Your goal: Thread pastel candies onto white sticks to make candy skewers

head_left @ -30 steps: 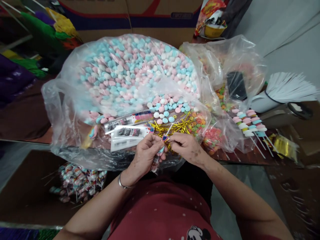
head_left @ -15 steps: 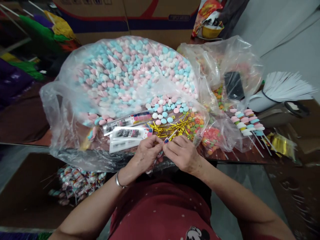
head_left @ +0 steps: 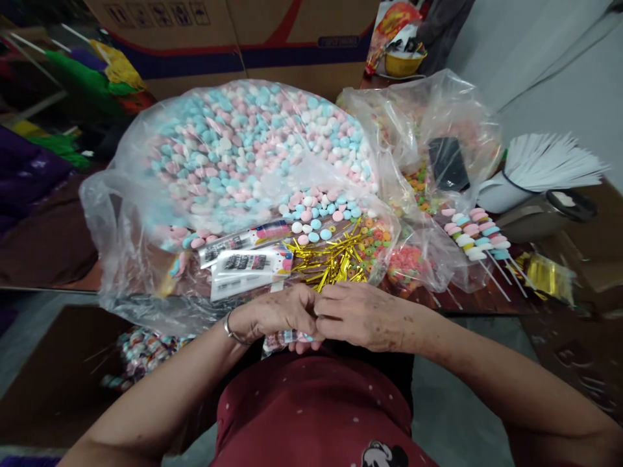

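Note:
My left hand (head_left: pixel 285 312) is closed around a marshmallow skewer in a clear printed wrapper (head_left: pixel 278 341), held low at the table's front edge. Only part of the wrapper shows beneath the fingers. Against it, my right hand (head_left: pixel 363 316) has its fingers pinched together; whatever they grip is hidden. Just beyond both hands lies a pile of gold twist ties (head_left: pixel 335 259). Flat printed plastic sleeves (head_left: pixel 250 264) are stacked to the left of the ties. Loose pink, white and blue marshmallows (head_left: pixel 314 213) lie behind them.
A big clear bag of marshmallows (head_left: pixel 243 149) fills the table's middle. To the right are bags of ring gummies (head_left: pixel 411 259), unwrapped marshmallow skewers (head_left: pixel 474 232), a black phone-like slab (head_left: pixel 448 163) and a mug of white sticks (head_left: pixel 506 191). An open carton (head_left: pixel 53 370) below left contains wrapped skewers.
Both hands have drawn down toward my body with the wrapped skewer. The stick end and blue wrapper tip between my fingers are now covered. The view has shifted slightly.

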Demonstrator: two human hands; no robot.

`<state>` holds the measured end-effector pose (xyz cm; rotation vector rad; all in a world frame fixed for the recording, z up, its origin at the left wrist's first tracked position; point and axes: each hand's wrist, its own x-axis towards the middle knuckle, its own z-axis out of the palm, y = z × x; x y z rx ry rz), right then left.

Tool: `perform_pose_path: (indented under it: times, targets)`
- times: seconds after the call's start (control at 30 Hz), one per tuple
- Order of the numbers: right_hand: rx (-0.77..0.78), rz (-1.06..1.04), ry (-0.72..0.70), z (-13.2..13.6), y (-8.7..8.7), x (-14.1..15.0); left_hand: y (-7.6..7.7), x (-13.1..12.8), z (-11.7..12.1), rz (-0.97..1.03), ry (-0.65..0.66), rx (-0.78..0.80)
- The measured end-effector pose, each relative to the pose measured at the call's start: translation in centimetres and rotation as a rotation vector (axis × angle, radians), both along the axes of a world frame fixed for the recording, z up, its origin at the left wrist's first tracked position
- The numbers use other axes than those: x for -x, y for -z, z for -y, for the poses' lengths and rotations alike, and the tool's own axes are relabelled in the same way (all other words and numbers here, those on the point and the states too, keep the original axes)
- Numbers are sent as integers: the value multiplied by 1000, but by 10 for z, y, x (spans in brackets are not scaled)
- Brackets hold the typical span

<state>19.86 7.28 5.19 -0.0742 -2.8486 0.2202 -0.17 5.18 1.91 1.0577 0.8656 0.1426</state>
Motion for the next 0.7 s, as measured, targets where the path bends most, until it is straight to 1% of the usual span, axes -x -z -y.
perform_pose_path:
  times: [0.1, 0.17, 0.27, 0.4, 0.5, 0.53, 0.57, 0.63, 0.7]
  targets:
    - [-30, 51, 91, 9, 0, -1, -5, -1, 1, -62, -6, 32]
    - [-37, 69, 152, 14, 1, -1, -9, -3, 1, -89, -39, 59]
    - [-40, 62, 198, 19, 2, 0, -15, -6, 0, -90, -106, 62]
    - [-110, 25, 255, 23, 5, 0, -24, -7, -2, -105, -129, -30]
    - [-185, -12, 315, 25, 10, 3, -28, -9, -2, -172, -126, -137]
    - [-211, -29, 345, 24, 12, 4, -28, -11, -2, -209, -141, -219]
    - [-236, -53, 383, 23, 15, 6, -28, -13, -1, -257, -175, -342]
    - [-281, -121, 487, 16, 19, 10, -26, -19, 1, -376, -305, -692]
    - [-296, -231, 609, 5, 22, 14, -22, -26, 5, -450, -491, -1072]
